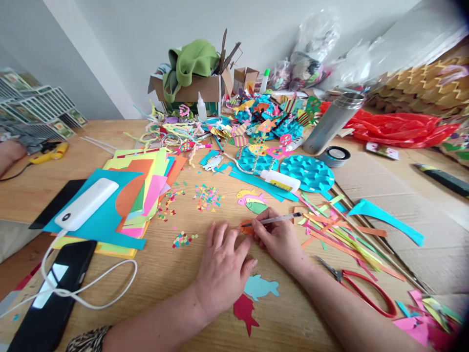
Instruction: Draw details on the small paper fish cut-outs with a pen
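We list one orange paper cutout (247,227), centre, just nearer than the green fish (256,208); right hand (276,239), pinching a pen (279,218) over it; left hand (224,266), spread alongside, whose light pressure might let it skid.

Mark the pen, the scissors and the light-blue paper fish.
Pen (279,218): head view, on its barrel.
Scissors (340,276): head view, near the pivot.
Light-blue paper fish (261,287): head view, on its body.

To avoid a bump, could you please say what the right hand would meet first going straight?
Apart from the orange paper under its pen, the right hand would probably meet the left hand first.
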The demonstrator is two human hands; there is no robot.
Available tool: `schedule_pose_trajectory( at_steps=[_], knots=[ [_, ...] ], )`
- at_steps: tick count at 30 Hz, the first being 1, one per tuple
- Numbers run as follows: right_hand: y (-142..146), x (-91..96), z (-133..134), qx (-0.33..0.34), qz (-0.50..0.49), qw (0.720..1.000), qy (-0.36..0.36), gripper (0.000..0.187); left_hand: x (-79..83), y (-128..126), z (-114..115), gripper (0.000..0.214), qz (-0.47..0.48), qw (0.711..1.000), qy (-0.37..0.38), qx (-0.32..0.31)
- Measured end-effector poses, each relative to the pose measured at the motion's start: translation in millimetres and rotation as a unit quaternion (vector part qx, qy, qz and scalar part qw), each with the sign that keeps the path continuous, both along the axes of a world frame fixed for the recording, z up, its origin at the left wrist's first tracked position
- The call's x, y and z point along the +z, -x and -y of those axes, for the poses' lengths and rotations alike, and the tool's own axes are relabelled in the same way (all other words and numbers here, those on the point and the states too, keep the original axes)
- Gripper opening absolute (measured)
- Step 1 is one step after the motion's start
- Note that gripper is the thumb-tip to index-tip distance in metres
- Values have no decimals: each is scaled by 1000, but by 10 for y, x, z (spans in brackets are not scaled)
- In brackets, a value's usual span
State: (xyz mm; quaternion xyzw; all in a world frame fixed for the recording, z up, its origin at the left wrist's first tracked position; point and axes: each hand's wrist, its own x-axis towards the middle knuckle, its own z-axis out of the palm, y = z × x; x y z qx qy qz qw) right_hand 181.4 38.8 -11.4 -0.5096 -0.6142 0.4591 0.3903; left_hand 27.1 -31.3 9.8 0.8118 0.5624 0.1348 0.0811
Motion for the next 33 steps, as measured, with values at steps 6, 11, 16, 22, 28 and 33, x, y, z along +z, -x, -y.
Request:
schedule_pose_trajectory(
  at_steps=[6, 11, 16, 22, 28, 33],
  knots=[
    [-10, -8, -3, 1, 1, 1000, 2, 26, -9, 6, -2, 38, 3, 1000, -8, 0],
    [-9, -7, -3, 5, -1, 1000, 2, 24, -10, 0, -1, 39, -1, 1000, -1, 1],
    [-6, 7, 2, 5, -7, 1000, 0, 22, -8, 0, -3, 39, 1, 1000, 5, 0],
    [-3, 20, 18, -7, -26, 1000, -12, 24, -2, 5, -2, 40, -2, 1000, 1, 1],
    [0, 22, 7, -8, -23, 1000, -12, 26, -15, -3, 13, 42, -8, 1000, -6, 0],
    [0, 2, 0, -5, -27, 1000, -12, 23, -4, -3, 10, 42, -19, 1000, -2, -6]
  ],
)
